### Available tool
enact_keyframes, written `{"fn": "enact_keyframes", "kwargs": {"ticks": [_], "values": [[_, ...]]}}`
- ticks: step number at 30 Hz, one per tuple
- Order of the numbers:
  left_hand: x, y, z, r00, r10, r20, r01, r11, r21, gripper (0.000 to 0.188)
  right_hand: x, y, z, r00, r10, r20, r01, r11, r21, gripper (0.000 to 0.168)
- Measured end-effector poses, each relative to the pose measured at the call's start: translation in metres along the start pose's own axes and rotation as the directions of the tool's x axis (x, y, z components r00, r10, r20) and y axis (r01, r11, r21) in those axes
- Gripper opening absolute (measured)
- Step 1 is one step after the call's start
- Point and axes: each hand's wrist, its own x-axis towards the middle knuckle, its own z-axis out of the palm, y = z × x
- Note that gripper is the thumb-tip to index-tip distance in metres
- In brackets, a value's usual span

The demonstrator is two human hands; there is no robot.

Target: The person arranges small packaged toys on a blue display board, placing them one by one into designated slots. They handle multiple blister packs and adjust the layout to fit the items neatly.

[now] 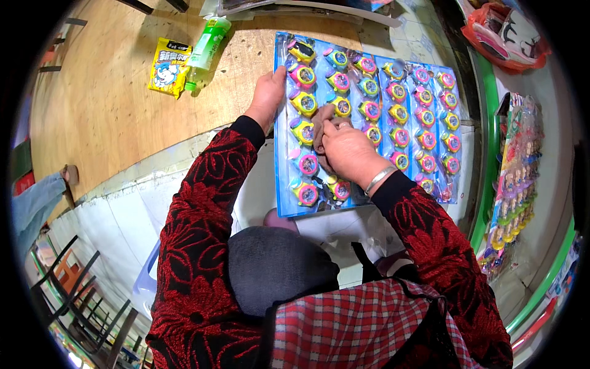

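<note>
A blue display card (282, 184) bears rows of colourful toy watches under clear plastic, held up before me beside the wooden table. My left hand (268, 99) grips its left edge, the thumb on the front face. In my right hand (352, 150) is a bunched brown cloth (319, 131), pressed against the card among the left-hand rows of watches. Part of the cloth is hidden under my fingers. A silver bangle circles my right wrist. Some plastic at the card's lower edge looks torn.
On the wooden table (115, 124) lie a yellow snack packet (169, 68) and a green-labelled bottle (207, 46). Carded toys (516, 184) hang at the right, below a red plastic bag (500, 41). Another person's denim-clad leg (39, 203) shows at the far left, near dark metal racks (87, 295).
</note>
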Motion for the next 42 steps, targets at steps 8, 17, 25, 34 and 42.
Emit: {"fn": "enact_keyframes", "kwargs": {"ticks": [8, 17, 25, 34, 42], "values": [[-0.013, 0.014, 0.003, 0.998, -0.064, -0.004, 0.063, 0.997, -0.053, 0.040, -0.023, -0.015, 0.018, 0.985, -0.169, 0.027, 0.170, 0.983, -0.067, 0.025], [-0.011, 0.014, 0.001, 0.999, -0.046, -0.009, 0.045, 0.994, -0.100, 0.040, -0.067, -0.052, 0.047, 0.931, -0.356, 0.080, 0.364, 0.904, -0.225, 0.034], [0.006, 0.006, -0.001, 0.998, 0.067, 0.021, -0.068, 0.997, 0.036, 0.042, -0.121, -0.060, 0.081, 0.918, -0.366, 0.150, 0.285, 0.874, 0.393, 0.018], [-0.005, 0.015, -0.005, 0.987, 0.160, 0.007, -0.155, 0.947, 0.280, 0.047, -0.031, 0.005, -0.022, 0.902, 0.072, -0.426, 0.198, 0.808, 0.555, 0.034], [-0.001, -0.001, -0.005, 0.998, 0.051, -0.043, -0.049, 0.997, 0.052, 0.045, -0.012, -0.042, 0.006, 0.891, -0.116, -0.440, 0.265, 0.919, 0.293, 0.018]]}}
